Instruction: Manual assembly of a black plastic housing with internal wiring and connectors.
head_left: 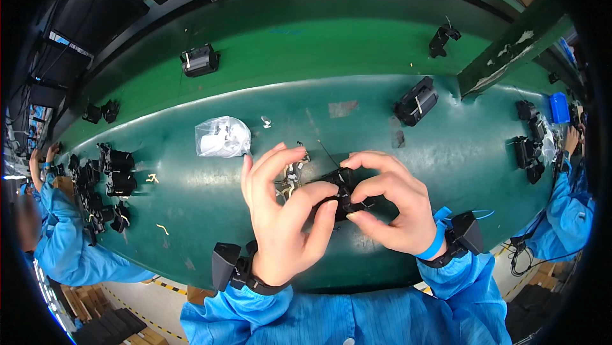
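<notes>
A small black plastic part [344, 184] with a thin wire standing up from it lies between my two hands over the green table [191, 217]. My right hand [398, 201] grips its right side, index finger on top and thumb below. The thumb and index finger of my left hand [287, 217] are pinched together against its left side; whatever sits between those fingertips is too small to make out. My left hand's other fingers stay raised. Just behind them is a cluster of small silver and black pieces [292, 176], partly hidden.
A clear plastic bag [223, 136] of white pieces lies beyond my left hand. Black units [118, 169] crowd the left side; another black unit [417, 101] rests far right. A green post [513, 58] rises at right. Co-workers in blue sleeves [83, 249] sit on both sides.
</notes>
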A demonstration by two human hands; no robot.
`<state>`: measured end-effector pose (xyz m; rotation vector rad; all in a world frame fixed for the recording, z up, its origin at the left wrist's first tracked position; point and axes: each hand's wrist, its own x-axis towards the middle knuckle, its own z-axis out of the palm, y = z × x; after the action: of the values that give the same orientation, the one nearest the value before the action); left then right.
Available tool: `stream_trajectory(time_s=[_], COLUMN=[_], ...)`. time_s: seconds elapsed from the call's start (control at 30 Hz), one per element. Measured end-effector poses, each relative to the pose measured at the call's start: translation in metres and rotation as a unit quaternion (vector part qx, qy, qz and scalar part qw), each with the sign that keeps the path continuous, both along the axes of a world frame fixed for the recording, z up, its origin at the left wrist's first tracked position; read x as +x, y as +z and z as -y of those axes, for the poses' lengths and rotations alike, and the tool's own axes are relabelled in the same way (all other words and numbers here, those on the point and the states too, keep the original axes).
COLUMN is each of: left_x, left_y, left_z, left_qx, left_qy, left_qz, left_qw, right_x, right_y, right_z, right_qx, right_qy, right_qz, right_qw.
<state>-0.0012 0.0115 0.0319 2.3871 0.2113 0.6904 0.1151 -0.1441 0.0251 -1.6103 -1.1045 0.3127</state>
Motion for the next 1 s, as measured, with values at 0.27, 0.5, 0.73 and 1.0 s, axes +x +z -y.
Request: stream_trajectory(time_s=[0.27,0.5,0.73,1.0], left_x=[-0.002,-0.001,-0.001,-0.001], left_y=[-0.002,-0.003,-0.006,-0.001], left_z=[0.013,0.007,0.003,0.000], left_qx=[-0.025,-0.090,-0.102,-0.016], left_qy=[0.048,0.090,0.031,0.010], left_qz=[0.028,0.075,0.064,0.058], left_qw=[0.998,0.989,0.992,0.998], right_x=[0.000,-0.004,-0.003,-0.002], right_y=[0.004,0.003,0.000,-0.001], right_z=[0.002,0.000,0.000,0.000], right_qx=[0.019,0.025,0.026,0.020], right_qy=[-0.024,-0.030,-0.018,-0.002], right_qz=[-0.025,-0.022,-0.017,-0.026], right_qw=[0.999,0.999,0.999,0.999])
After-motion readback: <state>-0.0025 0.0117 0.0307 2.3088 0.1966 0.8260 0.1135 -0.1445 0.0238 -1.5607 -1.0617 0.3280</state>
